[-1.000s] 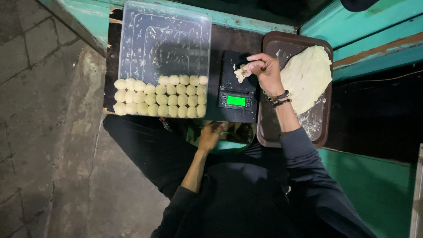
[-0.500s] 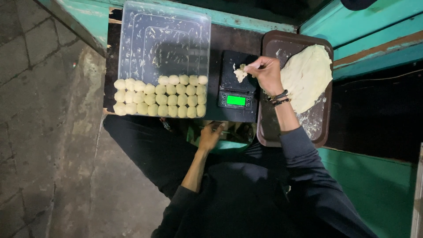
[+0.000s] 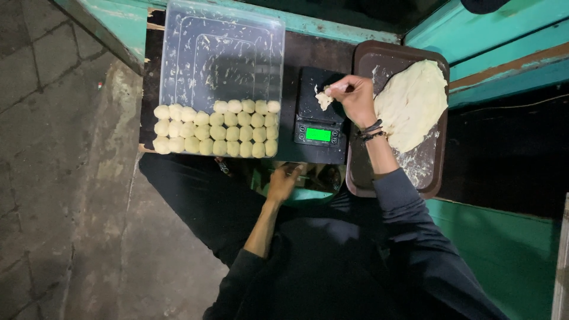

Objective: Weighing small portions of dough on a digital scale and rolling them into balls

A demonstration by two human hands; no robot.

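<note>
1. The right hand (image 3: 355, 98) pinches a small dough piece (image 3: 323, 99) over the black scale (image 3: 320, 115) — fingers closed on it.
2. The left hand (image 3: 284, 181) rests at the scale's 6 o'clock; I cannot tell its grip.
3. The dough mass (image 3: 412, 104) lies on the brown tray (image 3: 361, 172) at 3 o'clock — rows of dough balls (image 3: 216, 130) fill a clear container (image 3: 222, 53) at 9.

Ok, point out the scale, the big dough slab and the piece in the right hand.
scale (image 3: 320, 127): head view, front panel beside the green display.
big dough slab (image 3: 412, 104): head view, middle of its top.
dough piece (image 3: 323, 99): head view, centre, at the right hand (image 3: 357, 99) fingertips.
</note>
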